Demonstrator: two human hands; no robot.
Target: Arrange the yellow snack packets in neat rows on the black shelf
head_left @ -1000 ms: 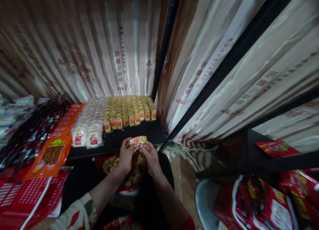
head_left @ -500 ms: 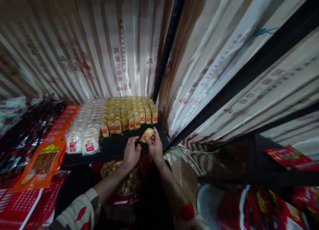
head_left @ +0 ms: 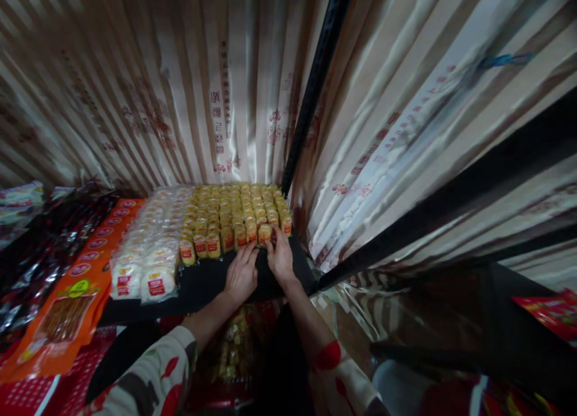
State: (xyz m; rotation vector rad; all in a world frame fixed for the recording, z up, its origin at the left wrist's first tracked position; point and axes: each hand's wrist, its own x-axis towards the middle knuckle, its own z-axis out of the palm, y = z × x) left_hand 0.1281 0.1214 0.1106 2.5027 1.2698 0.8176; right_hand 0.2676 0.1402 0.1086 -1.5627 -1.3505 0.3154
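Observation:
Near the right end of the front row, my right hand point(head_left: 280, 258) pinches a small wrapped yellow cake point(head_left: 264, 233) with a red-and-white label. The cake stands upright against the rows of like wrapped cakes point(head_left: 225, 214). My left hand point(head_left: 242, 275) reaches forward just left of it, fingers stretched out, fingertips at the lower front of the neighbouring cakes. Whether those fingertips press on the packets, I cannot tell. Under both hands runs the black shelf point(head_left: 202, 284).
White wrapped cakes point(head_left: 157, 278) and an orange snack packet point(head_left: 83, 284) lie left. Dark shiny packets point(head_left: 40, 253) are beyond. Below sits a red basket point(head_left: 220, 398) holding yellow packets. A black post point(head_left: 311, 97) and pleated curtains point(head_left: 247, 103) border the shelf.
My right hand has carried the cake forward from above the shelf's front into the front row and set it upright. My left hand has moved forward to the row. The view has shifted slightly.

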